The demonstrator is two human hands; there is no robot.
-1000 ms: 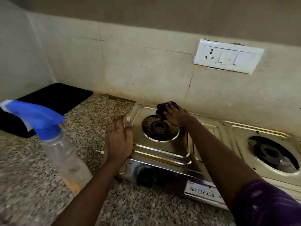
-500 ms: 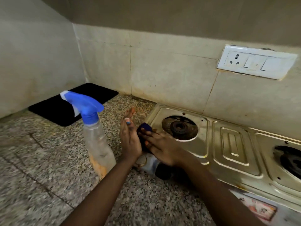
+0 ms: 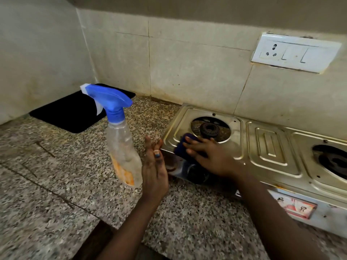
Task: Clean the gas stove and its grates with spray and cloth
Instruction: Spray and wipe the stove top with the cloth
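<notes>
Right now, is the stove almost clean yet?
Not yet. Done: the grates are off both burners. In hand: the right hand presses a blue cloth on the stove at its front left corner; the left hand is flat beside it. Left: the burner well looks grimy, the right side is unwiped, and no grates are in view.

Right hand (image 3: 212,156) presses cloth (image 3: 183,145)

Blue cloth (image 3: 185,145) on steel stove (image 3: 270,145)

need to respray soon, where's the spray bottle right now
In the head view the spray bottle stands upright on the granite counter, left of centre, just left of the left hand and the stove.
</notes>
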